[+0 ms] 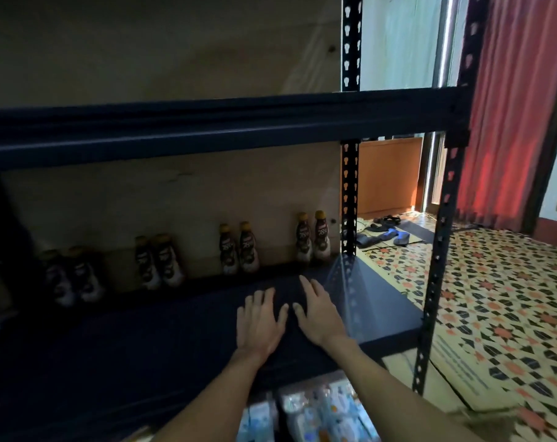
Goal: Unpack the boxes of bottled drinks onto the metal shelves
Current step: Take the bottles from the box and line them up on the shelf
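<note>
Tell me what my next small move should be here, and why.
Probably draw both hands back off the dark metal shelf to fetch more drinks. The left hand and right hand are open and empty over it, and the brown yellow-capped bottles stand in four pairs only along its back.

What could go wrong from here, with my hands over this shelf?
The right hand is near the rightmost bottles; a reach could topple them. The left bottles stand in deep shadow, easy to bump. The beam hangs low over the shelf, so tall lifts may clip it.
</note>
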A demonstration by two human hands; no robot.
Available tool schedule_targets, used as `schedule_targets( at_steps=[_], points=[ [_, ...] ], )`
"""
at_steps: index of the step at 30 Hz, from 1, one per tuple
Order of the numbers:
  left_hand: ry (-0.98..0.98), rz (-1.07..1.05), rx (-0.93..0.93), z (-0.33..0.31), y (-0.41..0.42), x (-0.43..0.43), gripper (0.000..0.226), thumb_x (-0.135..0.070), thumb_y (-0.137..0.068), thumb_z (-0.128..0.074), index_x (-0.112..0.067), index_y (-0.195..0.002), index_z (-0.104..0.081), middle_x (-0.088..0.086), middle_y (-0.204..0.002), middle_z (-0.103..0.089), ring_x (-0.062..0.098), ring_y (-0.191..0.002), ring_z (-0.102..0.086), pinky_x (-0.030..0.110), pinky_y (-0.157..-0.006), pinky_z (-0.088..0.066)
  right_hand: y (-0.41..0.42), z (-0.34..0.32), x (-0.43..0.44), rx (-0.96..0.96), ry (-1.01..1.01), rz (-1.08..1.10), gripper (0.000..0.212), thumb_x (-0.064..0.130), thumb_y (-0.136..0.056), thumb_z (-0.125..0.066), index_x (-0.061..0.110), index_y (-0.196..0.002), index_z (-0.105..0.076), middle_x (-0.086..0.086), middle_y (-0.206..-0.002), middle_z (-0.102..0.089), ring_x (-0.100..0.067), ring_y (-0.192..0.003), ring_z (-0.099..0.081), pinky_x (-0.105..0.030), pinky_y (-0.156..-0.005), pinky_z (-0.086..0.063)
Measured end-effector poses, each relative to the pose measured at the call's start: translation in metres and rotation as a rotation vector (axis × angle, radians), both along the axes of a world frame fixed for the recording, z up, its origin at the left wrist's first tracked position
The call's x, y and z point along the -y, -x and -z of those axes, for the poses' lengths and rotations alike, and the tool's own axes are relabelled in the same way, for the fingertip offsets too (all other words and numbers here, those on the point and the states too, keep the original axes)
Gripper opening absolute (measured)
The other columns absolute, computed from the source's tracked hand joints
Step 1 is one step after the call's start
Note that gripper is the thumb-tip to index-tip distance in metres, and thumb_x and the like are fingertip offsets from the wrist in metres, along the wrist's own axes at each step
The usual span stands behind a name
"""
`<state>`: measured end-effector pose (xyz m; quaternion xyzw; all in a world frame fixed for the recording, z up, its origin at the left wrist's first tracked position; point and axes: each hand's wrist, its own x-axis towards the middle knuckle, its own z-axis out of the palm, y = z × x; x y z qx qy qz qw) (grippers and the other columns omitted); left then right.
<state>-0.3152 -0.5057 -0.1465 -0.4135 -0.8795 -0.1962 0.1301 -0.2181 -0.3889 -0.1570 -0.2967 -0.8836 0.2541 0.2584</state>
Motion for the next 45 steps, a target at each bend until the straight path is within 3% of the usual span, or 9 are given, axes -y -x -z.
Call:
schedule_targets(
  at_steps=[4, 9, 13, 20, 24, 28, 32, 38, 45],
  points=[
    [-0.048, 0.024, -0.070, 0.000, -0.018, 0.051, 0.045, -0.045, -0.104, -0.033, -0.024, -0.142, -0.044, -0.001, -0.137, -0.052, 0.019, -0.124, -0.047, 0.036, -0.101, -0.037, -0.020, 0.002, 0.050, -0.014, -0.113, 0.022, 0.059, 0.034, -0.105, -0.044, 0.024, -0.159, -0.022, -0.007, -0.165, -0.023, -0.022, -0.151, -0.021, -0.040, -0.121, -0.021],
    [-0.101, 0.114, -0.204, 0.031, -0.037, 0.120, 0.045, -0.037, -0.102, -0.033, -0.017, -0.136, -0.055, 0.006, -0.143, -0.053, 0.023, -0.134, -0.047, 0.043, -0.103, -0.043, -0.041, 0.039, 0.125, -0.166, -0.281, 0.039, 0.053, 0.032, -0.102, -0.045, 0.023, -0.153, -0.039, -0.007, -0.163, -0.029, -0.022, -0.153, -0.020, -0.049, -0.123, -0.009],
    [-0.020, 0.198, -0.260, 0.083, -0.053, 0.179, 0.047, -0.036, -0.103, -0.032, -0.018, -0.142, -0.051, 0.005, -0.153, -0.043, 0.021, -0.141, -0.039, 0.042, -0.112, -0.030, -0.058, 0.093, 0.189, -0.162, -0.242, -0.055, 0.052, 0.035, -0.101, -0.037, 0.023, -0.151, -0.044, -0.004, -0.163, -0.029, -0.017, -0.153, -0.018, -0.048, -0.124, -0.010],
    [0.173, 0.195, -0.108, 0.163, -0.080, 0.260, 0.045, -0.036, -0.104, -0.031, -0.020, -0.143, -0.047, 0.001, -0.147, -0.048, 0.019, -0.136, -0.044, 0.043, -0.110, -0.036, -0.081, 0.175, 0.267, 0.033, -0.095, -0.125, 0.055, 0.039, -0.099, -0.027, 0.020, -0.147, -0.047, -0.006, -0.158, -0.037, -0.020, -0.149, -0.026, -0.049, -0.123, -0.018],
    [0.185, 0.210, -0.044, 0.194, -0.095, 0.291, 0.048, -0.036, -0.102, -0.029, -0.018, -0.140, -0.052, 0.000, -0.141, -0.055, 0.017, -0.131, -0.049, 0.036, -0.106, -0.036, -0.096, 0.213, 0.292, 0.106, -0.056, -0.173, 0.049, 0.032, -0.102, -0.039, 0.020, -0.149, -0.045, -0.003, -0.159, -0.037, -0.017, -0.149, -0.026, -0.046, -0.122, -0.023],
    [0.277, 0.178, 0.150, 0.227, -0.100, 0.311, 0.060, -0.041, -0.100, -0.015, -0.016, -0.145, -0.046, 0.002, -0.141, -0.053, 0.020, -0.130, -0.049, 0.037, -0.102, -0.041, -0.108, 0.240, 0.302, 0.197, -0.042, -0.197, 0.044, 0.029, -0.098, -0.040, 0.013, -0.132, -0.064, -0.005, -0.139, -0.059, -0.024, -0.127, -0.054, -0.035, -0.110, -0.039],
    [0.332, 0.131, 0.310, 0.245, -0.093, 0.322, 0.033, -0.026, -0.100, -0.042, -0.018, -0.128, -0.059, 0.002, -0.123, -0.062, 0.023, -0.113, -0.057, 0.037, -0.092, -0.042, -0.117, 0.252, 0.295, 0.347, -0.008, -0.195, 0.033, 0.013, -0.086, -0.052, 0.012, -0.110, -0.075, -0.004, -0.113, -0.072, -0.025, -0.102, -0.066, -0.031, -0.097, -0.046],
    [0.425, -0.058, 0.634, 0.282, -0.078, 0.324, 0.019, -0.027, -0.094, -0.052, -0.020, -0.100, -0.069, 0.002, -0.098, -0.069, 0.018, -0.081, -0.064, 0.039, -0.077, -0.056, -0.122, 0.259, 0.287, 0.556, 0.230, -0.128, 0.029, 0.018, -0.096, -0.053, 0.024, -0.119, -0.070, -0.003, -0.104, -0.074, -0.021, -0.091, -0.069, -0.029, -0.079, -0.054],
    [0.420, -0.183, 0.853, 0.308, -0.073, 0.308, 0.016, -0.022, -0.096, -0.054, -0.019, -0.106, -0.066, 0.005, -0.104, -0.067, 0.020, -0.087, -0.064, 0.035, -0.076, -0.055, -0.108, 0.300, 0.279, 0.674, 0.408, -0.095, 0.023, 0.024, -0.097, -0.051, 0.018, -0.107, -0.072, -0.006, -0.113, -0.070, -0.020, -0.093, -0.063, -0.031, -0.084, -0.053]
  ],
)
